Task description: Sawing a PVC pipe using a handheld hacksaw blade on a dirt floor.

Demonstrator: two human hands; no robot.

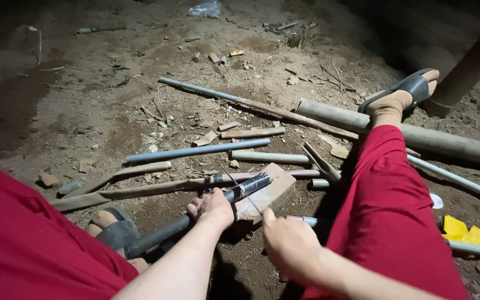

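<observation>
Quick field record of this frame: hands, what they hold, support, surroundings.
setting: bare dirt ground, lit from the camera side, dark beyond
left hand: grips a dark pipe
right hand: holds a thin blade laid across the pipe
support: pipe end rests on a brick
feet: left sandal on the pipe, right sandal on a thick tube
nearby: grey pipe, yellow scrap

Pipe [195, 214] on brick [270, 194]; left hand [212, 206] on pipe, right hand [287, 244] beside; blade [241, 190], seemingly, across.
</observation>
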